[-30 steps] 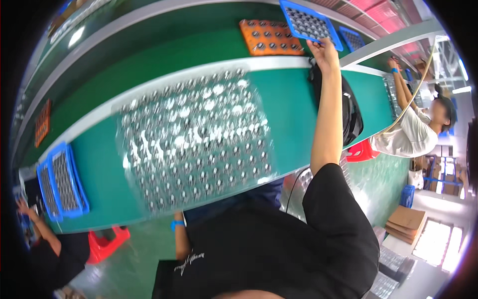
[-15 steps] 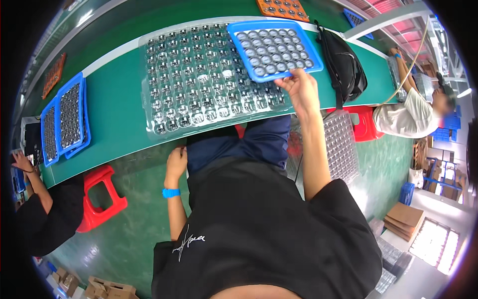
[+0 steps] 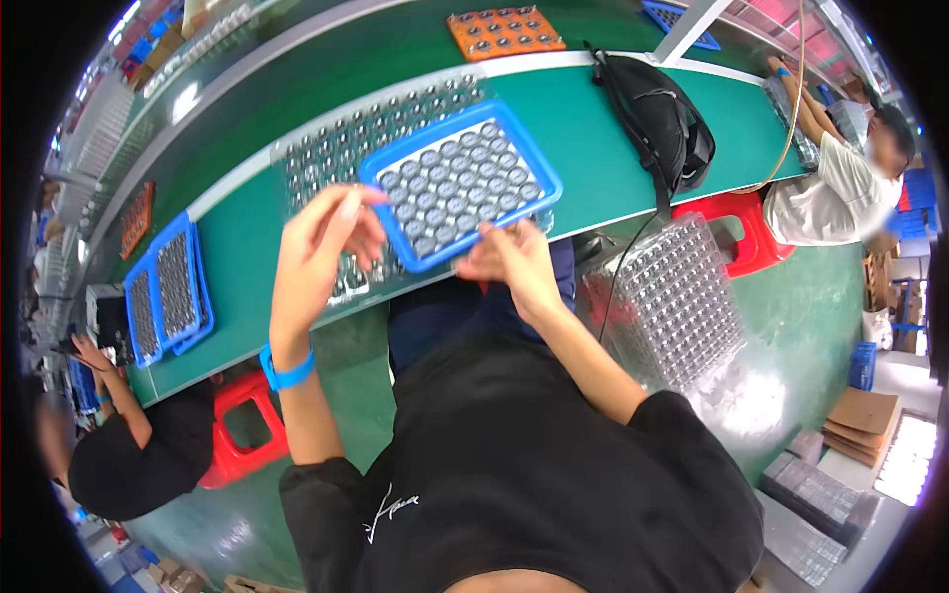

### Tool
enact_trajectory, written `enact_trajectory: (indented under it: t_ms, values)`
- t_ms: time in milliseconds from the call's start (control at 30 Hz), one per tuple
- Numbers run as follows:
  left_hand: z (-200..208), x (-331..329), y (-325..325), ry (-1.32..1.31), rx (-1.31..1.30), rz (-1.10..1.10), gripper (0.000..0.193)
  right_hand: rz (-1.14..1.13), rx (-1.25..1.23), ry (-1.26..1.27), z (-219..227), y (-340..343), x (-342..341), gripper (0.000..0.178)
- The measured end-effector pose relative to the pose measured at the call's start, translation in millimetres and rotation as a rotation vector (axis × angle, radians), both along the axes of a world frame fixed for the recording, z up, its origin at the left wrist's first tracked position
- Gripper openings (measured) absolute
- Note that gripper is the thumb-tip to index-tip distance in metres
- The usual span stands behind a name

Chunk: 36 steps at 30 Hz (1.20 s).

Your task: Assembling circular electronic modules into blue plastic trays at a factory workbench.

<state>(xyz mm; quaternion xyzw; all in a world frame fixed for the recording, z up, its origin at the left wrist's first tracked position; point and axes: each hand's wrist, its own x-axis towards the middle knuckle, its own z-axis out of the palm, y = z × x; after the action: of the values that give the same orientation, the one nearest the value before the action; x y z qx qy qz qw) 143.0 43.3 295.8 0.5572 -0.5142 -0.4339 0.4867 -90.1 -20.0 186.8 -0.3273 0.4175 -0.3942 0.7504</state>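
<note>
Blue tray (image 3: 461, 182): rectangular, rimmed, filled with rows of small round grey parts; lies tilted on top of the clear blister tray, over that tray's right half.
Clear blister tray (image 3: 326, 158): transparent, many round pockets; rests on the green work table (image 3: 247, 247), partly covered by the blue tray.
Right hand (image 3: 514, 262): at the blue tray's near edge, fingers bent onto the rim; grip looks closed on that edge, though the thumb is hidden.
Left hand (image 3: 321, 237): at the blue tray's near-left corner, fingers spread and loose, fingertips touching or just beside the rim; cannot tell which. Nothing clamped.
Blue wristband (image 3: 287, 371): on the left wrist.
Black bag (image 3: 657, 119): on the table, right of the blue tray, well apart.
Orange tray (image 3: 504, 30): beyond the blue tray, on the far side of the table.
Two blue trays (image 3: 168, 292): left of the blue tray, well apart, same table.
Second clear blister tray (image 3: 672, 296): right of the blue tray, below table edge, over a red stool (image 3: 741, 227).
Other people: one seated far left, one far right.
</note>
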Motion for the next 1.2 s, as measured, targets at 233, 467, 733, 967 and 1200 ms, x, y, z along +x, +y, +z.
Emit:
enact_trajectory:
  t_ms: [233, 467, 733, 967, 1200]
  values:
    - [7, -25, -217, -0.113, -0.002, -0.277, 0.034, 0.170, -0.306, 0.346, 31, -41, -117, 0.023]
    - [-50, -141, -426, -0.027, 0.109, -0.434, 0.031, -0.801, -0.665, 1.232, -50, -217, -304, 0.038]
    - [-97, -215, -567, 0.096, 0.033, -0.403, 0.030, -0.967, -0.276, 1.600, -74, -262, -291, 0.041]
    - [-141, -276, -693, 0.034, 0.084, -0.263, 0.033, -0.995, -0.359, 1.671, -68, -260, -280, 0.041]
    - [-168, -310, -750, 0.233, -0.022, -0.123, 0.026, -0.963, -0.370, 1.680, -63, -260, -281, 0.041]
